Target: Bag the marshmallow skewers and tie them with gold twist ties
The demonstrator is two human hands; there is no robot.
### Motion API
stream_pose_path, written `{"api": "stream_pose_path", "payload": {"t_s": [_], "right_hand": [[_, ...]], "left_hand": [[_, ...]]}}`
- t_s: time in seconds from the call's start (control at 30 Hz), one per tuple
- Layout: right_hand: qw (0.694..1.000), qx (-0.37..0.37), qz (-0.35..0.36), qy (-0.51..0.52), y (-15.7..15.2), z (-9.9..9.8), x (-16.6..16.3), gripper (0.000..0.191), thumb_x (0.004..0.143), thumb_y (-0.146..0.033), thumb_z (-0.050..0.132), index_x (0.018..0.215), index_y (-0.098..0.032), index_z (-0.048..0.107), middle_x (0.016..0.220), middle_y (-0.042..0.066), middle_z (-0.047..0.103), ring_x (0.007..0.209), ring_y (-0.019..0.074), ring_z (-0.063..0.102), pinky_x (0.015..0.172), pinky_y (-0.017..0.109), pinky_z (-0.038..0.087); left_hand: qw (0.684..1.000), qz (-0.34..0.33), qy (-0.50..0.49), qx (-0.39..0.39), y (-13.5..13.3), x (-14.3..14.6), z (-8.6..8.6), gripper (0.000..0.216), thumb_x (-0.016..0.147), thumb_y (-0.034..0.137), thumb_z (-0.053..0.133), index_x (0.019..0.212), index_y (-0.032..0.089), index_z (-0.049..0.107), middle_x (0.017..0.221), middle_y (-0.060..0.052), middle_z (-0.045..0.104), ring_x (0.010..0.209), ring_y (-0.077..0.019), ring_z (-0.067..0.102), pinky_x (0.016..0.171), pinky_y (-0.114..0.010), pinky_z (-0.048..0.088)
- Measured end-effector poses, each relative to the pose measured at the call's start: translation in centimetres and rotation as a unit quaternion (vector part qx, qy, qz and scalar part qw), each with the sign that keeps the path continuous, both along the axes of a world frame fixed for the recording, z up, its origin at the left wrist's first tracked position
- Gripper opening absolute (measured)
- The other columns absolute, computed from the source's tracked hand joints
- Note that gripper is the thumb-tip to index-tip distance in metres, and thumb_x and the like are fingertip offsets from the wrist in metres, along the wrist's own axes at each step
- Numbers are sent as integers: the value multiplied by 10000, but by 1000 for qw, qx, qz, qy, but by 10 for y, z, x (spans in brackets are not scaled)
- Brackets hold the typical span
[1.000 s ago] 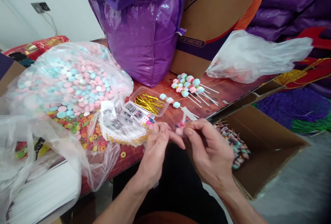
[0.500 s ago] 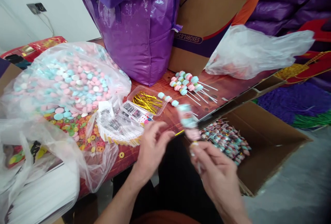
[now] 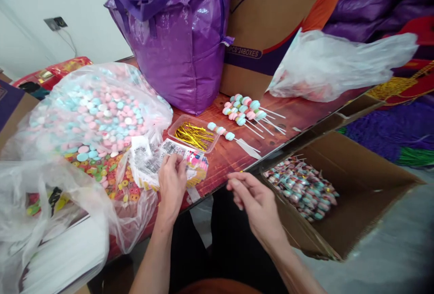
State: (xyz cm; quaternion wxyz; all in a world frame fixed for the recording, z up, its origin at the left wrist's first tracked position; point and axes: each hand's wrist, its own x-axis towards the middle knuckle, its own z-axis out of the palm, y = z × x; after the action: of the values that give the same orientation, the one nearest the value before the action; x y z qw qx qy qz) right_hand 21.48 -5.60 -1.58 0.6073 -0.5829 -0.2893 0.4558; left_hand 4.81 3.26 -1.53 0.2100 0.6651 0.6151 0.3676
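Note:
My left hand (image 3: 172, 181) rests on the fanned stack of printed plastic bags (image 3: 147, 160), with its fingers pinched at the stack's right part. Which bag lies between the fingertips is hidden. My right hand (image 3: 252, 196) is closed in a pinch by the table's front edge. A small bit of a gold twist tie (image 3: 241, 172) shows at its fingertips. Behind the bags, more gold ties fill a clear plastic tray (image 3: 217, 142). One candy skewer (image 3: 221, 130) with pink and blue sweets lies right of the tray, and several more candy skewers (image 3: 243, 108) lie beyond it.
A large clear bag of pastel candies (image 3: 101, 108) and ring-shaped gummies (image 3: 115, 178) cover the table's left. A purple bag (image 3: 176, 54) and a carton (image 3: 261, 18) stand behind. Below on the right, an open cardboard box (image 3: 366, 176) holds many wrapped skewers (image 3: 301, 187).
The candy skewer has left my right hand, which has moved left and up to the table edge. My left hand has shifted left and closed over the printed bags.

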Motion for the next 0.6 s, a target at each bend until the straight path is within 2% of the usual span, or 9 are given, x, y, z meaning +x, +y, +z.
{"api": "stream_pose_path", "payload": {"t_s": [0.07, 0.13, 0.2, 0.3, 0.43, 0.53, 0.6], "right_hand": [[999, 14, 26, -37, 12, 3, -11, 350, 762, -470, 767, 948, -178, 718, 799, 51, 686, 598, 130, 530, 500, 245, 431], [998, 30, 34, -46, 22, 6, -16, 367, 731, -445, 792, 975, -181, 719, 860, 58, 709, 682, 155, 579, 592, 270, 489], [998, 31, 46, -30, 29, 9, -15, 322, 716, -421, 806, 913, -177, 728, 821, 46, 711, 685, 155, 585, 622, 275, 494], [999, 20, 50, 7, 30, 11, -11, 274, 705, -408, 822, 815, -176, 725, 714, 10, 671, 602, 122, 533, 536, 240, 428], [997, 33, 46, 53, 29, 11, -9, 355, 647, -367, 874, 912, -194, 712, 716, -22, 638, 545, 86, 452, 448, 203, 313], [994, 55, 52, 76, 31, 9, -11, 265, 687, -352, 852, 790, -177, 682, 658, -41, 582, 511, 62, 378, 438, 196, 268], [994, 71, 46, 68, 32, 7, -11, 246, 727, -345, 826, 723, -169, 654, 615, -53, 538, 497, 54, 339, 441, 198, 262]], "left_hand": [[997, -26, -77, 8, -9, -1, 4, 105, 873, 237, 588, 773, 207, 602, 801, -18, 587, 706, -173, 542, 672, -290, 410], [986, -70, -148, -18, -20, 3, 9, 113, 878, 269, 605, 784, 207, 614, 784, -8, 592, 683, -159, 532, 658, -278, 410], [974, -92, -202, -46, -30, 9, 13, 116, 875, 279, 622, 785, 206, 624, 769, -6, 601, 679, -154, 535, 651, -269, 412], [962, -96, -247, -62, -38, 21, 16, 123, 856, 269, 650, 756, 201, 628, 748, -7, 605, 671, -149, 536, 630, -258, 405], [943, -105, -304, -83, -42, 33, 16, 155, 862, 272, 640, 732, 196, 606, 710, -2, 589, 670, -148, 535, 626, -252, 409], [941, -84, -318, -76, -45, 36, 15, 162, 860, 296, 659, 748, 195, 599, 717, 5, 579, 678, -141, 531, 644, -247, 417], [940, -58, -325, -85, -50, 37, 15, 239, 846, 341, 693, 698, 192, 578, 655, 24, 530, 617, -120, 479, 603, -234, 393]]}}
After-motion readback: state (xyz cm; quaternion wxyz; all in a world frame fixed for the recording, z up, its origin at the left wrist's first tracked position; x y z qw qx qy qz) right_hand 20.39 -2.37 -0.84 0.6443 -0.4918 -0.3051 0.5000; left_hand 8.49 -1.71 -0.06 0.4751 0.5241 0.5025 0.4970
